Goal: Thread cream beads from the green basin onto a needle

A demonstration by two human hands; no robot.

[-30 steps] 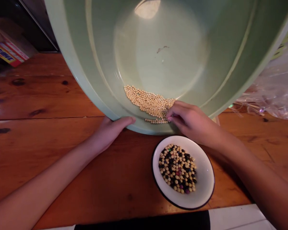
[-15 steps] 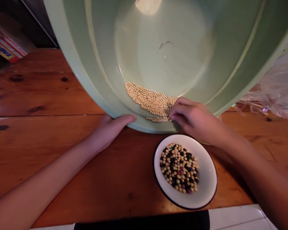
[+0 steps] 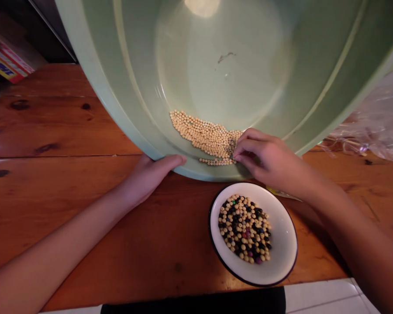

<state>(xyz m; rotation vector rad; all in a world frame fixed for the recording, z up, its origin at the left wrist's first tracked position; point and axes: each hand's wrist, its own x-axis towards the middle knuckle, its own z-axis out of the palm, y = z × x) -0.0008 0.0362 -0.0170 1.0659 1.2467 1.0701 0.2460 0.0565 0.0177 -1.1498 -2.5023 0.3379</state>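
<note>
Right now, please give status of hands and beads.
Left hand holds green basin rim. Right hand at pale beads, grip contents unclear. White bowl nearby, not blocking.

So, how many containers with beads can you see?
2: the green basin, held by the left hand, and the white bowl on the wooden table. Any behind the basin would be hidden.

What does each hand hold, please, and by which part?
The left hand grips the basin by its rim; whether the right hand pinches anything cannot be told.
</note>
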